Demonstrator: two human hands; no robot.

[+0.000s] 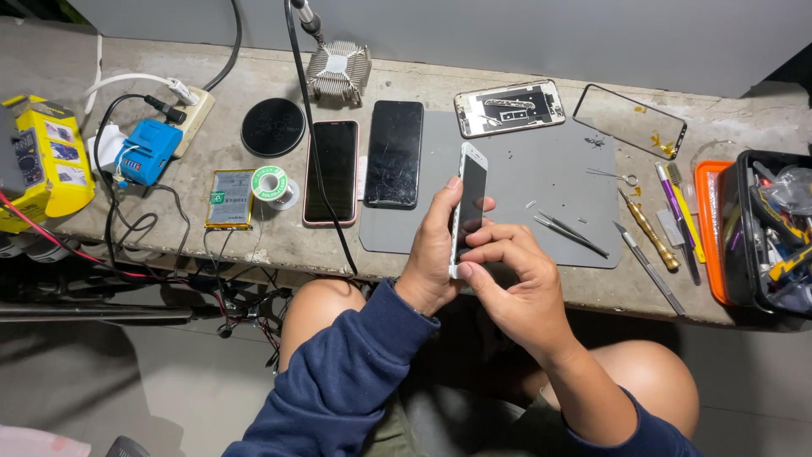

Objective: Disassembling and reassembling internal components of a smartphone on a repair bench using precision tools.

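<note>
So both hands grip one slim white phone (468, 207) edge-on above the grey rubber mat (550, 182): left hand (433, 254) fingers wrapped behind, right hand (516, 283) fingers pinching its lower edge. Tweezers (571, 233) lie on the mat; two glossy black phones (394, 152) just left of it on the rough counter (254, 80).

Light falls from above onto my workbench (254, 245) and is even and moderately bright. The grey mat (541, 178) and concrete surface show no hard glare. Soft reflections sit on the dark phone screens (394, 152) and on the white phone (468, 207) I hold. Below the bench edge the floor (110, 381) drops into dim shadow. My hands cast only faint shadows. Focus is sharp across the centre. Wide-angle distortion bends the bench edges toward the frame corners. No motion blur is visible.
</note>
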